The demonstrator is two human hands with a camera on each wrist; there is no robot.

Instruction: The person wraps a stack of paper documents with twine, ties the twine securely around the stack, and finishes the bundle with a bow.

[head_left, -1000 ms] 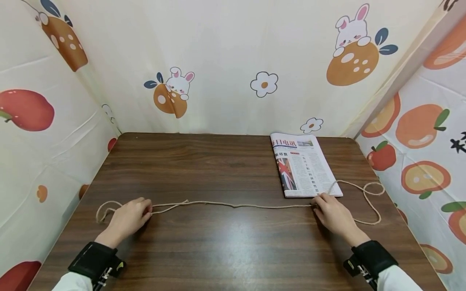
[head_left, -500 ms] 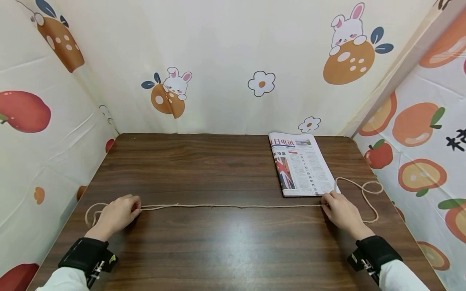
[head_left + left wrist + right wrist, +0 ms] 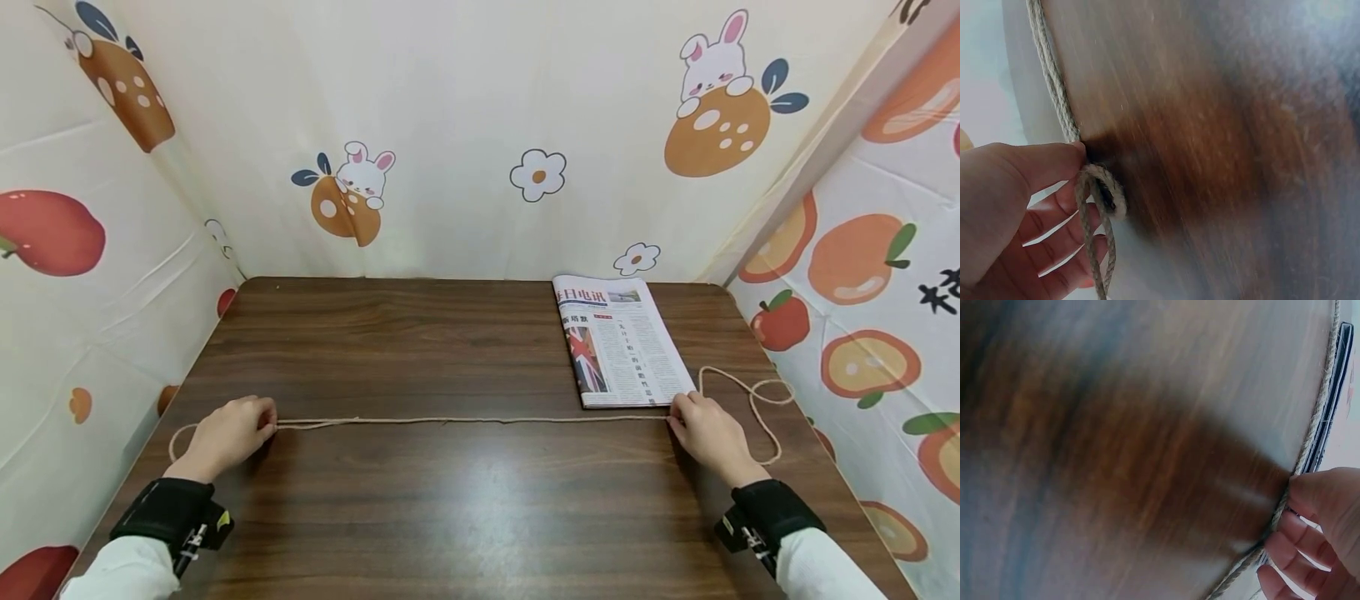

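The left hand [image 3: 228,433] grips twine [image 3: 465,419] at the lower left of the head view, and the right hand [image 3: 708,437] pinches the same twine at the lower right. Going left to right, a pale left sheet [image 3: 45,350] printed with red fruit fills the left edge. At bottom left, a white left sleeve [image 3: 120,571] leads to a black left wrist strap [image 3: 161,517]. A loop of twine curves out beside that wrist; in the left wrist view, thumb and index finger close on the strands, and loops hang toward the bottom of the frame. From there the twine runs nearly straight across the middle of the brown wood-grain table [image 3: 420,500], below a back sheet [image 3: 450,100] with rabbits and flowers. Right of centre lies a folded newspaper [image 3: 637,350], its front edge just above the twine, its lower right corner beside the right hand's fingertips. Past this hand, the slack end curls into a loop at the table's right. A black right wrist strap [image 3: 776,508] sits lower right, near a right sheet [image 3: 862,433] patterned with orange fruit.
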